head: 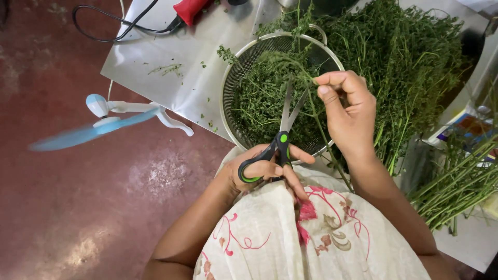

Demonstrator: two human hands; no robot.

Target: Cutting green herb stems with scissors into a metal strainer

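Gripping black-and-green-handled steel scissors [280,136], the left hand [264,171] points their parted blades up over a round metal mesh strainer [234,78]. Fingers of the right hand [350,111] pinch 1 thin green herb stem [311,98] above it.

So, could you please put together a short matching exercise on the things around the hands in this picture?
Things:
1. scissors
2. mesh strainer
3. herb sprig
4. bare stems

Places:
A. on the metal table, holding cut leaves
B. in the left hand, blades open
C. pinched by the right hand over the strainer
D. heaped at the right edge

Pairs: 1-B, 2-A, 3-C, 4-D
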